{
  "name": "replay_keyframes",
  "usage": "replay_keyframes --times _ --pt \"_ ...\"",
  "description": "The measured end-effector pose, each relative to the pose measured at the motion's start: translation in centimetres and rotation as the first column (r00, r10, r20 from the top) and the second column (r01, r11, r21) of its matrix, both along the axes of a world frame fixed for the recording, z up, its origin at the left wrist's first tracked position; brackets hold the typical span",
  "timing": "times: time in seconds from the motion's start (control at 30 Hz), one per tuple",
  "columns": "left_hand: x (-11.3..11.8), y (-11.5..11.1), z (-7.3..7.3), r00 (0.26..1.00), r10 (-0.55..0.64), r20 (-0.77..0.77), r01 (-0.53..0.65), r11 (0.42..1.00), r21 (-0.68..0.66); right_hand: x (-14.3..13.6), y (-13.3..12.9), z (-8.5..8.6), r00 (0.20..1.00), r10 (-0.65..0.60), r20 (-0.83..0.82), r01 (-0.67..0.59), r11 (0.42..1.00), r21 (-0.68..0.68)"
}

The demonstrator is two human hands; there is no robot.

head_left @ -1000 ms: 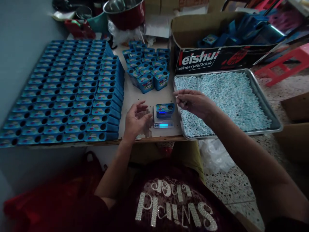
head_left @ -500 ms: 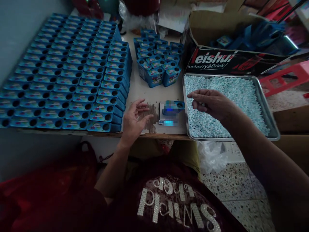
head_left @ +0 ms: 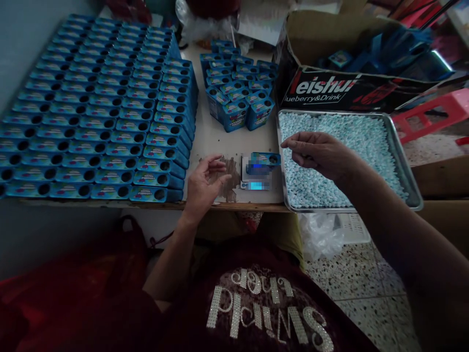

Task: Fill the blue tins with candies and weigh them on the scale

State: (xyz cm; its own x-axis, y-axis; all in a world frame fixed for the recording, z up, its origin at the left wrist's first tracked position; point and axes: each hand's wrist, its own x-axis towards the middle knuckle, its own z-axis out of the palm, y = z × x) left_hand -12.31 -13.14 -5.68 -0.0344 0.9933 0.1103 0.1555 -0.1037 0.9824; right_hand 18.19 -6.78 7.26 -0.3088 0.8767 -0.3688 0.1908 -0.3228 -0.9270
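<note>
My left hand [head_left: 205,183] hovers over a worn patch at the table's front edge, fingers curved and apart, with nothing in it. Beside it to the right is a small scale [head_left: 244,168] with a lit display, partly pixelated. A blue box [head_left: 273,159] with a dark round hole in its top rests on the scale. Above the left part of a metal tray [head_left: 415,199], my right hand [head_left: 315,150] has its thumb and fingertips pinched together; whatever they hold is hidden or too small to name. Small pale-blue and white pellets [head_left: 351,161] fill the tray.
Rows of blue boxes [head_left: 110,134] with round holes cover the table's left side. A looser cluster of blue boxes [head_left: 236,110] stands at the back middle. Behind the tray, a black carton [head_left: 330,95] holds more blue packs. A red stool [head_left: 436,115] is at the far right.
The view has shifted slightly. Both hands keep nearly the same place and shape; the right fingertips are a touch farther left. The box stays on the scale.
</note>
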Motion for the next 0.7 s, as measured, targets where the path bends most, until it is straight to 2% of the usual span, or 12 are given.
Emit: replay_keyframes --times 0.13,0.27,0.37,0.43,0.5,0.57,0.63,0.7 --pt "0.9 0.1 -0.6 1.0 -0.02 0.003 0.02 1.0 -0.003 -0.5 0.1 -0.5 0.998 0.035 0.045 -0.036 0.999 0.014" --pt "1.7 0.3 -0.5 0.999 -0.023 -0.024 0.023 1.0 0.02 -1.1 0.7 -2.0 0.992 0.074 0.106 -0.077 0.997 0.022" --pt "2.3 1.0 0.0 0.992 0.0 -0.127 0.014 0.994 0.106 -0.4 1.1 -3.4 0.989 0.075 0.127 -0.079 0.996 0.028" --pt "3.2 1.9 0.2 0.966 0.027 -0.259 0.025 0.98 0.196 1.1 1.3 -4.2 0.985 0.045 0.165 -0.057 0.996 0.069" --pt "4.6 3.0 0.5 0.909 0.037 -0.414 0.085 0.958 0.272 3.4 1.3 -4.8 0.955 -0.024 0.296 -0.033 0.982 0.185" --pt "6.7 4.0 1.2 0.824 -0.017 -0.566 0.218 0.932 0.29 5.6 1.4 -5.1 0.862 -0.128 0.491 -0.058 0.936 0.346" --pt "8.8 4.4 2.4 0.694 -0.124 -0.709 0.385 0.896 0.22 7.0 1.8 -5.2 0.737 -0.226 0.637 -0.131 0.876 0.463" --pt "10.3 4.6 4.1 0.545 -0.21 -0.812 0.491 0.865 0.106 7.0 2.8 -5.3 0.672 -0.273 0.688 -0.179 0.842 0.509"
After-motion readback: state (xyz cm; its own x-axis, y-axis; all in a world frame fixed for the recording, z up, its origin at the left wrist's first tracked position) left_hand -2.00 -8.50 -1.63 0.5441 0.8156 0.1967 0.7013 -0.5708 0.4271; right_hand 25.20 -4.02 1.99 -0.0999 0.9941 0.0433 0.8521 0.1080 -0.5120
